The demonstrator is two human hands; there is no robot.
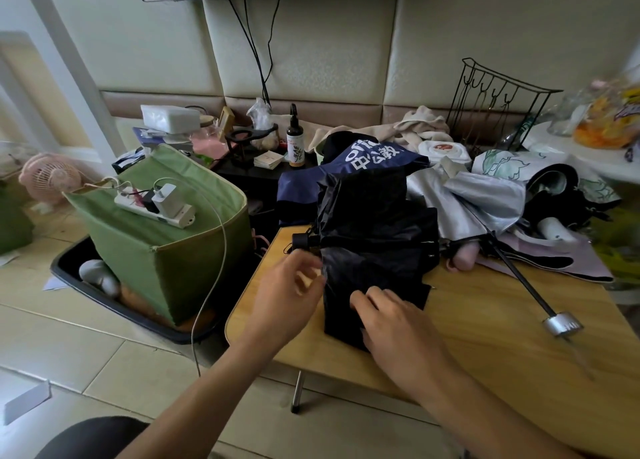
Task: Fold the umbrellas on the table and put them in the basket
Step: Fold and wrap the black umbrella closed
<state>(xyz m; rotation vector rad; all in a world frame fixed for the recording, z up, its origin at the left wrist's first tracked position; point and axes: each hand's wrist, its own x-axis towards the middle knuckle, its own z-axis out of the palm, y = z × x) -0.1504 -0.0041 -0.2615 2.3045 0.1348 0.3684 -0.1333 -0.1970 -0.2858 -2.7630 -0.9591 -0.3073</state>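
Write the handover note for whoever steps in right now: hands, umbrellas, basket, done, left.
Left hand: fingers curled at the black umbrella's left edge, grip unclear.
Right hand: fingers pressing its near fabric flat.
Black umbrella lies collapsed on the wooden table, pleats loose.
Silver umbrella lies behind it, shaft extended; a navy printed umbrella is further back.
Green basket stands left of the table, a power strip on its rim.
Done: no umbrella visible in the basket.
Left: fold each, load basket.

Both forearms reach forward, bare. The left hand (292, 290) is blurred with its fingers loosely curled; the right hand (393, 323) lies palm down, fingers bent forward.
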